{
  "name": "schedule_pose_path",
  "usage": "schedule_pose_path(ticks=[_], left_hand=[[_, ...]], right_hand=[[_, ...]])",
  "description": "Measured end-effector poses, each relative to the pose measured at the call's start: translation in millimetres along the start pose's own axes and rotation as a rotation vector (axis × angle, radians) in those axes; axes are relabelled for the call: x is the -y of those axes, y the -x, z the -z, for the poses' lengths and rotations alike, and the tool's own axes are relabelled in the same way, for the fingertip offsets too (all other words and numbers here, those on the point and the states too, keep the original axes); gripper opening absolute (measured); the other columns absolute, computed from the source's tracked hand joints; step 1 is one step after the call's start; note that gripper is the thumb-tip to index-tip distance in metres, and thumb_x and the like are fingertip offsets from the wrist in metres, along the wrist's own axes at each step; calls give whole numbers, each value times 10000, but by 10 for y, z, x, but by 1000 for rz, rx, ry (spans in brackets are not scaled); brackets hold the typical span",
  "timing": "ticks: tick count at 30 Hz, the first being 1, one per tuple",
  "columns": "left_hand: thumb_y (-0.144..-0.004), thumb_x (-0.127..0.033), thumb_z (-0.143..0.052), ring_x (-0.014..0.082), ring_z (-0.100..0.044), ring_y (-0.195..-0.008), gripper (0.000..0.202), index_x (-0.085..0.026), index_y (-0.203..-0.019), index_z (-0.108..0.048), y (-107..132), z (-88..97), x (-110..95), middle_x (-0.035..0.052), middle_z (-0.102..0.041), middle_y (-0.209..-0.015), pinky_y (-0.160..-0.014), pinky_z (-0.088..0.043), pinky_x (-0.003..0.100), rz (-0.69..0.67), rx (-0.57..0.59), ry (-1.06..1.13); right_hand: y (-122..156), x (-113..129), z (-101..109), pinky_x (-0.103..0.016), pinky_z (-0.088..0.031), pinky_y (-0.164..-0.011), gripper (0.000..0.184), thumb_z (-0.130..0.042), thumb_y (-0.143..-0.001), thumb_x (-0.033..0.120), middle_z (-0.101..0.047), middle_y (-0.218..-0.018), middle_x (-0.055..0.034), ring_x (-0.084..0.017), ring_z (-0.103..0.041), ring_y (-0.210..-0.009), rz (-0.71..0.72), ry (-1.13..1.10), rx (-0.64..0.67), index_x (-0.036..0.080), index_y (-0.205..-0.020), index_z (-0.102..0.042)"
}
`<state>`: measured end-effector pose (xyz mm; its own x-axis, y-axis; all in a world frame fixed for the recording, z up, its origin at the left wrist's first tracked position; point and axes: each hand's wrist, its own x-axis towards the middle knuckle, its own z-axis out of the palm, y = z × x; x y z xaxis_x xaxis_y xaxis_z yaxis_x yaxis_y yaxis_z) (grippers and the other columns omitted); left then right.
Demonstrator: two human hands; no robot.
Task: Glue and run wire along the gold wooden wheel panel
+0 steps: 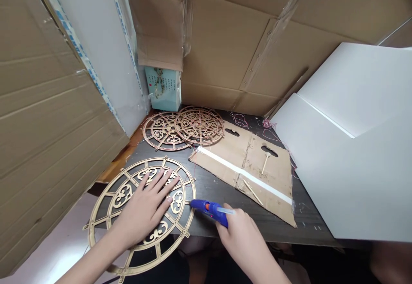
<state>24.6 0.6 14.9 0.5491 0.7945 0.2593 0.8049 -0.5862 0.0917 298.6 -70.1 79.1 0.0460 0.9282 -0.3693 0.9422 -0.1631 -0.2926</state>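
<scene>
A round golden openwork panel (166,160) with scroll patterns lies at the near left of the dark table, partly over its front edge. My left hand (144,206) rests on it with fingers spread, covering its middle. In my right hand (240,228) is a blue glue gun (209,209) with a pale glue stick at its back. Its nozzle points left and meets the panel's outer rim; whether it touches, I cannot tell. Two more round openwork panels, one golden (161,131) and one reddish (199,125), overlap at the back.
A cardboard sheet (231,159) with a white strip bears two thin wooden sticks. Pink thread (268,123) lies tangled at the back right of the table (209,181). A light blue box (164,91) stands behind the panels. Cardboard walls and a white board (347,155) enclose the area.
</scene>
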Motion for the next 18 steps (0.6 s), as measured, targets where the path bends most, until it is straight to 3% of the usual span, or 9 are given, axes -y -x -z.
schedule_pose_path(ticks=[7, 12, 18], left_hand=[[-1091, -467, -402, 304, -281, -1548, 583, -349, -1645, -261, -5, 3, -9, 15, -301, -1683, -1281, -144, 596, 9, -1, 13], [-1093, -454, -402, 312, -271, -1551, 577, -351, -1643, -264, -6, -16, -10, 20, -296, -1683, -1279, -130, 615, 13, 1, 15], [-1092, -453, -411, 307, -280, -1549, 597, -364, -1651, -220, 0, -26, -9, -2, -293, -1683, -1271, -185, 600, -2, 21, 16]], right_hand=[[-18, 67, 7, -355, -461, -743, 276, -450, -1001, 229, -716, -941, -115, -329, -729, -922, 24, 108, 14, 188, -1134, -687], [107, 169, -123, -385, -489, -812, 425, -447, -1000, 165, -726, -1066, -151, -327, -724, -988, -52, 186, 72, 156, -1404, -581], [186, 194, -169, -356, -497, -822, 382, -467, -994, 149, -737, -1105, -128, -308, -729, -1020, -52, 178, 104, 163, -1359, -580]])
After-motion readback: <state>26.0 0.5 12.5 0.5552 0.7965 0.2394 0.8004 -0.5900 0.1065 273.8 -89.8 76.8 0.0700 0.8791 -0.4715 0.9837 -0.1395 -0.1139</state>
